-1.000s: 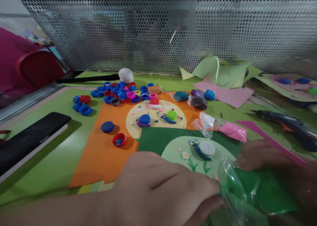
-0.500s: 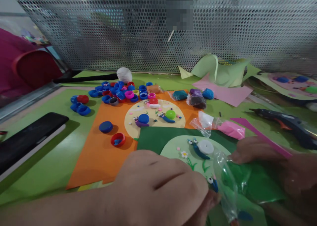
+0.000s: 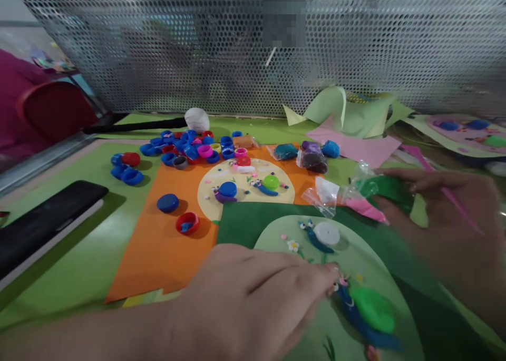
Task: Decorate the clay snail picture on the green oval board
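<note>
My left hand [image 3: 253, 298] lies low over the pale green paper circle [image 3: 276, 234], fingers pressed together. Its fingertips are at the eyes of a blue clay snail [image 3: 356, 316] with a bright green cap as its shell; whatever they pinch is hidden. Above it on the circle is another blue clay snail [image 3: 316, 240] with a white cap shell [image 3: 327, 233], beside a small white flower [image 3: 293, 246]. At the right, my right hand [image 3: 446, 218] is closed on a clear bag of green clay [image 3: 389, 189], above the pink clay bag [image 3: 366, 208].
Bottle caps [image 3: 192, 147] are heaped at the back left. An orange sheet [image 3: 138, 255] carries a yellow circle with more snails, a blue cap [image 3: 168, 203] and a red cap [image 3: 187, 223]. A black phone-like object [image 3: 51, 224] lies left. Paper scraps [image 3: 348, 110] stand against the perforated metal panel.
My right hand has moved up and away with the bag of green clay, uncovering the green-shelled snail. My left fingers have straightened somewhat toward the snail's eyes.
</note>
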Demonstrator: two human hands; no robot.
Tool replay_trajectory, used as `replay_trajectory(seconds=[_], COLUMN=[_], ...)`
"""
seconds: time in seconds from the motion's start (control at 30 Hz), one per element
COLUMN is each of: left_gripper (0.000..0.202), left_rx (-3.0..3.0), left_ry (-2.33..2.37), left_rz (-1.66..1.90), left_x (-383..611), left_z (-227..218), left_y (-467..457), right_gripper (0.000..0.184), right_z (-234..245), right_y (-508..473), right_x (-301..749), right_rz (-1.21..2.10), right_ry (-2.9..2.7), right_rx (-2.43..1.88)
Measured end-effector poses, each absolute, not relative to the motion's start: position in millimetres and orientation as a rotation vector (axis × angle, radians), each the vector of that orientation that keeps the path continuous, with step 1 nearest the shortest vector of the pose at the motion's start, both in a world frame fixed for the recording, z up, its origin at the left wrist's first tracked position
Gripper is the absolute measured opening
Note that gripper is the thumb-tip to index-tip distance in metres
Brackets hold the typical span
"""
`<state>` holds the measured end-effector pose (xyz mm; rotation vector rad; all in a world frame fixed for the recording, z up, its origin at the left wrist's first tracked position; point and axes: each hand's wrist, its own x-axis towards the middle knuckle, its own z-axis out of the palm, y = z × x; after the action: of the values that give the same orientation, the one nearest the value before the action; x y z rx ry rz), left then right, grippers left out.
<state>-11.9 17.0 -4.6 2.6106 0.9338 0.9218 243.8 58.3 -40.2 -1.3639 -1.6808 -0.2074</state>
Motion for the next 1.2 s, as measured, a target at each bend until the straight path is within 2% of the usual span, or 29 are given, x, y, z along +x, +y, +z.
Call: replay_trajectory(seconds=[0.2, 0.33, 0.43, 0.5, 0.67, 0.87, 0.97, 1.1, 1.2], left_gripper=[0.01, 0.007, 0.005, 0.004, 0.015, 0.01, 0.017, 0.011, 0.016], left_rx=[2.57, 2.537, 2.473, 2.396, 2.294, 2.106, 2.034, 1.986, 1.999], left_ry=[0.886, 0.879, 0.915, 1.012, 0.972, 0.891, 0.875, 0.885, 0.851], left_rz=[0.865, 0.857, 0.883, 0.906, 0.976, 0.985, 1.021, 1.036, 1.017], left_x=[-14.7, -14.3, -11.3, -9.6, -7.2, -3.1, -1.6, -0.3, 0.4], left_z=[-5.1, -9.2, -13.5, -16.8, -19.5, -14.4, -13.3, -12.0, -11.9], left_y=[19.2, 18.1, 16.0, 14.2, 13.5, 19.4, 19.9, 19.0, 19.2], right_gripper=[0.024, 0.023, 0.021, 0.022, 0.03, 0.028, 0.029, 0.03, 0.033], right_z=[-70.0, -69.4, -55.6, -44.8, -30.1, -30.9, -33.7, -39.1, -42.0], right_y=[82.9, 81.9, 67.6, 54.9, 28.0, 15.6, 14.7, 11.8, 7.9], right_x=[268.6, 270.0, 256.2, 244.3, 223.9, 221.0, 222.1, 226.7, 229.7], right_rz=[-0.28, -0.325, -0.304, -0.158, -0.145, -0.035, -0.011, 0.057, 0.08], right_ry=[-1.783, -1.813, -1.858, -2.03, -2.257, -2.295, -2.301, -2.317, -2.37], right_rx=[-1.539, -1.57, -1.477, -1.321, -1.06, -1.023, -1.028, -1.022, -1.006])
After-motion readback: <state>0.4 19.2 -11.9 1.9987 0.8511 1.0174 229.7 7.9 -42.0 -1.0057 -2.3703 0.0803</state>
